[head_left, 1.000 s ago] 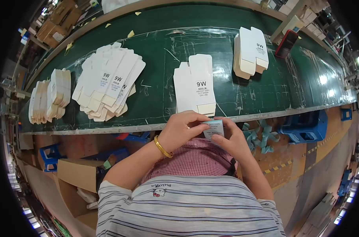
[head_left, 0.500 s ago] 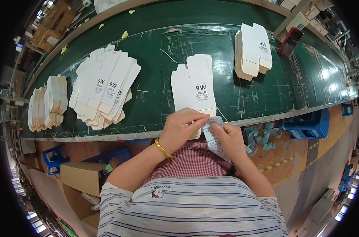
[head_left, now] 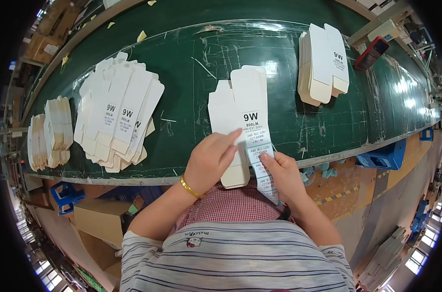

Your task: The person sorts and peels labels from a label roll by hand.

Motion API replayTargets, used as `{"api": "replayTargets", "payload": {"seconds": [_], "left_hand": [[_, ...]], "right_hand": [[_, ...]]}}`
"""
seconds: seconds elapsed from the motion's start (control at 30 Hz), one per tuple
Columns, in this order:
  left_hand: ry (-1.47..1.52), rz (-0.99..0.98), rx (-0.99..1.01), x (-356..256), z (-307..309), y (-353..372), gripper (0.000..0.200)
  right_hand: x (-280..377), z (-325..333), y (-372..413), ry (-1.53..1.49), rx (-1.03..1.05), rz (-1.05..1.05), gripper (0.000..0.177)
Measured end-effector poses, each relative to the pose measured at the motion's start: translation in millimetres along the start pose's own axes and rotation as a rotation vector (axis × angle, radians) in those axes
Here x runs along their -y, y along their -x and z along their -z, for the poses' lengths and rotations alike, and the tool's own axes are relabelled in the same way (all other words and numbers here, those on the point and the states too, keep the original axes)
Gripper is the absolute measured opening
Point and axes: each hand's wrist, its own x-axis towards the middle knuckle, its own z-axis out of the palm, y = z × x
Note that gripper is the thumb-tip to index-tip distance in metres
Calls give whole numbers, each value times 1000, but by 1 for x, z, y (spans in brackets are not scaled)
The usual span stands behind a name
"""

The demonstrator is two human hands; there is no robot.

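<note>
A flat white carton (head_left: 224, 109), printed 9W, lies on top of a small stack in front of me. My left hand (head_left: 210, 158) is over the stack's left side, index finger stretched to the printed text and thumb apart from it; its other fingers are mostly hidden. That fingertip is at the upper left corner of a pale label (head_left: 255, 137), which overlaps the carton's lower print. My right hand (head_left: 285, 175) pinches a strip of similar labels (head_left: 266, 182) between thumb and fingers. The strip hangs past the table's front edge.
Fanned white cartons (head_left: 115, 109) and upright bundles (head_left: 58, 131) lie on the green table (head_left: 187, 97) to the left. Another carton stack (head_left: 323, 63) stands at the right, near a red-cased phone (head_left: 372, 53). Below are blue stools (head_left: 384, 158) and an open cardboard box (head_left: 98, 221).
My left hand has moved left and its index finger now reaches the carton's print. A label now overlaps that print. The strip in my right hand is more in view.
</note>
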Motion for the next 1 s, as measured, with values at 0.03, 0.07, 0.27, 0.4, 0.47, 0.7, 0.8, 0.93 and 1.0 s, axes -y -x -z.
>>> {"api": "replayTargets", "payload": {"seconds": [0.03, 0.07, 0.27, 0.4, 0.47, 0.7, 0.8, 0.93, 1.0], "left_hand": [[-57, -95, -1, 5, 0, 0, 36], [-114, -191, -4, 8, 0, 1, 36], [-159, -211, 92, 11, -4, 1, 41], [-182, -197, 100, 12, -7, -3, 44], [-198, -200, 101, 12, -8, -3, 46], [-205, -127, 127, 9, -7, -3, 44], [-200, -122, 115, 8, -8, -5, 44], [-196, -110, 121, 7, -7, -6, 44], [-194, -108, 124, 7, -7, -6, 44]], "right_hand": [[2, -2, -2, -34, -6, -13, 29], [4, -3, -4, -67, -13, -25, 29], [5, -4, -12, -63, -55, -82, 28], [6, -5, -12, -51, -61, -94, 27], [8, -5, -11, -38, -59, -104, 27], [9, -9, -11, -85, -88, -113, 28], [10, -9, -11, -85, -87, -114, 28], [9, -9, -11, -83, -80, -118, 27], [9, -9, -11, -86, -80, -123, 27]]}}
